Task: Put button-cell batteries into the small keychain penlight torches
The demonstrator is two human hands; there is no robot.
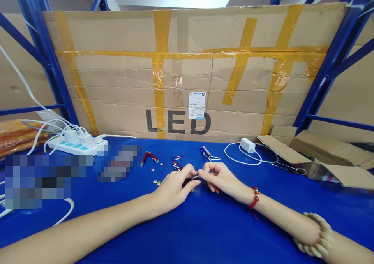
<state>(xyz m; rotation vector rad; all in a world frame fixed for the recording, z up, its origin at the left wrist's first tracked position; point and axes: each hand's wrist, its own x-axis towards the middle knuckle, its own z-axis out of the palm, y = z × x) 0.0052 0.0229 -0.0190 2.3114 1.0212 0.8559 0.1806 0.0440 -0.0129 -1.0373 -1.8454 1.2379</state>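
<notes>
Near the middle of the blue table, my left hand [175, 186] is closed around a small black piece [187, 180] with a light-coloured marking; the fingers hide most of it. My right hand [219, 176] meets it there, thumb and forefinger pinched at its right end. Whether those fingertips hold a separate part is too small to tell. Just beyond my left hand lie red carabiner clips [177, 158]. Several silvery button cells [155, 182] are scattered to its left. Two red metal tubes [144, 159] lie behind them. A blue tube [203, 152] and a silver one with a clip sit beyond my right hand.
A white power strip [73, 145] with plugs and cables stands at the back left, near blurred patches. Back right are a white charger [247, 145] with its cable, scissors [298, 171] and an open cardboard box [318, 155]. A large taped cardboard panel [125, 85] closes off the rear.
</notes>
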